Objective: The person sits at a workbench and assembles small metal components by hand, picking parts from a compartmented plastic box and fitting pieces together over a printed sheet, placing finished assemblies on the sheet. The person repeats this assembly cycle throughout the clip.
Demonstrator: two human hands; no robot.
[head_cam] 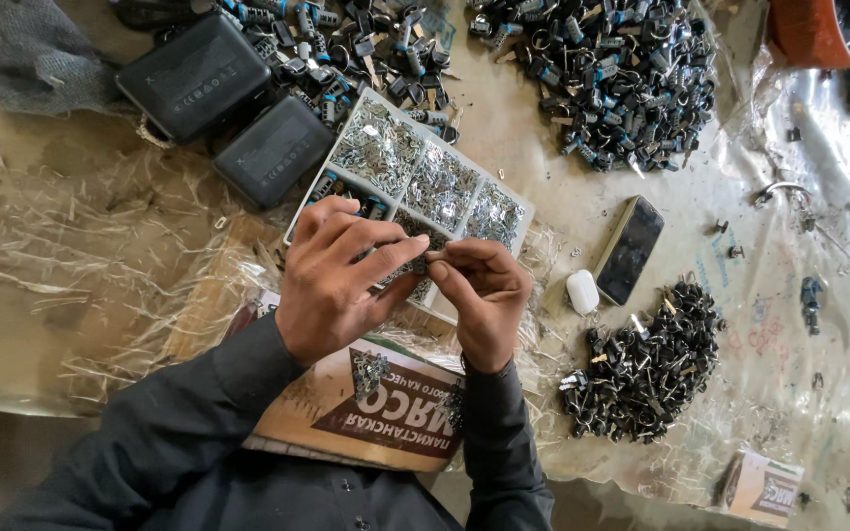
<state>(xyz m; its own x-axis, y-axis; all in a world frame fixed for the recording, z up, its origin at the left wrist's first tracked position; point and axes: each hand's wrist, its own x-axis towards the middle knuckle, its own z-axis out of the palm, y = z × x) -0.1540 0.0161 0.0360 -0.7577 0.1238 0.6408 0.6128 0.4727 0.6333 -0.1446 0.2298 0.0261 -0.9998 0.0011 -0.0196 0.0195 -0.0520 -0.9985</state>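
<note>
My left hand (334,280) and my right hand (481,295) meet over the near edge of a white compartment tray (407,118) filled with small shiny metal parts. Between the fingertips of both hands sits one small dark part (425,258); its shape is too small to make out. Both wrists rest above a printed cardboard box (386,413) that lies in front of me. Dark sleeves cover both my forearms.
A large heap of small black-and-blue parts (612,69) lies at the back, and a smaller dark heap (646,359) at the right. Two black cases (233,108), a dark phone (630,248), a white earbud case (582,291), an orange bowl (819,34) and crinkled plastic sheet (71,256) surround them.
</note>
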